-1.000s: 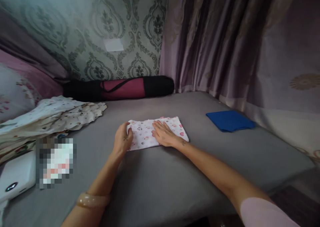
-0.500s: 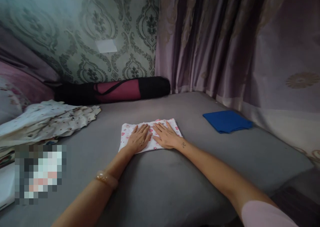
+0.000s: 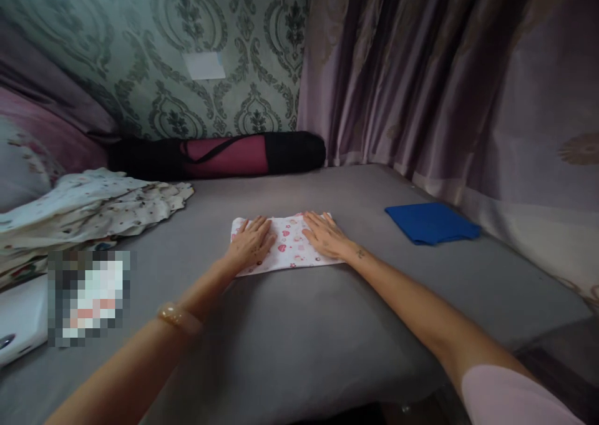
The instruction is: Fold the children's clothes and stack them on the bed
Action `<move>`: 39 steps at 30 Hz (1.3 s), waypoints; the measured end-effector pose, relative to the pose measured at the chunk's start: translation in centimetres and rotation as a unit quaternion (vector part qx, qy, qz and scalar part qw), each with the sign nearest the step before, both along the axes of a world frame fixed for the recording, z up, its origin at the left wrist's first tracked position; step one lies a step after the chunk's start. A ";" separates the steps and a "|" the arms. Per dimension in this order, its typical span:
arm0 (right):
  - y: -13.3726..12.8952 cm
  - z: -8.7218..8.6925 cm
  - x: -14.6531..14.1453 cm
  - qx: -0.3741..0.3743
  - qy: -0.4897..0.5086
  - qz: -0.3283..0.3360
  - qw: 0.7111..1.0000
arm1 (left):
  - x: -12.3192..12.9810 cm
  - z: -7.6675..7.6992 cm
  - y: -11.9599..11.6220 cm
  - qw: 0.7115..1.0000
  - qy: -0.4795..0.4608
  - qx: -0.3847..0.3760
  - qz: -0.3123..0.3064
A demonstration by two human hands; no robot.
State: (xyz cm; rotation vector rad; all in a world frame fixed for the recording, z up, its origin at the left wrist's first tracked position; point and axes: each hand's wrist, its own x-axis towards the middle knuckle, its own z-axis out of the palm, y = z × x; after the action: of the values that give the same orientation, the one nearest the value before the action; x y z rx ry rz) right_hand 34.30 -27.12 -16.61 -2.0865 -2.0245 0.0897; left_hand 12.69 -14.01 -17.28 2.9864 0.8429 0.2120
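A folded white cloth with pink and red prints (image 3: 291, 244) lies flat on the grey bed surface (image 3: 299, 325). My left hand (image 3: 250, 244) rests palm down on the cloth's left part, its fingers spread. On the right part lies my right hand (image 3: 326, 236), also flat with the fingers apart. Between the hands the printed middle of the cloth shows. Neither hand grips anything.
A folded blue cloth (image 3: 430, 223) lies to the right. At the back, a black and maroon long bag (image 3: 229, 155) runs along the wall. Patterned ruffled fabric (image 3: 112, 206), a white object (image 3: 23, 316) and a pixelated patch are on the left. Purple curtains (image 3: 374, 69) hang behind.
My hands have slid apart, the left toward the cloth's left edge and the right toward its right edge, uncovering more of its middle. The view has shifted slightly.
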 end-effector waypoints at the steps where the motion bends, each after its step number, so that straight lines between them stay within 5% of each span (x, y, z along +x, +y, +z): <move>1: -0.1 -0.3 0.3 0.001 -0.008 -0.004 1.000 | -0.4 -0.4 0.2 1.000 -0.007 0.009 0.018; 7: -0.5 -1.5 0.5 0.012 -0.015 -0.001 1.000 | -1.1 -2.3 0.7 0.999 -0.030 0.014 0.024; 16: -0.7 -0.9 2.2 0.005 0.040 -0.042 0.998 | -2.3 -0.6 0.4 0.998 -0.035 0.008 0.045; 29: -1.1 -2.3 3.2 0.013 0.050 -0.057 0.997 | -3.8 -2.8 1.4 0.994 -0.062 -0.047 0.071; 34: -1.3 -1.8 3.6 0.013 0.132 -0.060 0.989 | -4.7 -3.5 1.8 0.993 -0.098 -0.036 0.048; 39: -2.0 -1.4 5.0 0.074 0.291 -0.135 0.944 | -5.6 -3.4 1.2 0.992 -0.118 -0.024 0.034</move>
State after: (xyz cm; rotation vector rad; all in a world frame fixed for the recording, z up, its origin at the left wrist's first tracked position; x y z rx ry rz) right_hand 39.33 -29.10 -17.98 -1.9234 -1.3484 0.4348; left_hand 7.11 -12.76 -20.69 2.8163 0.9079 0.5263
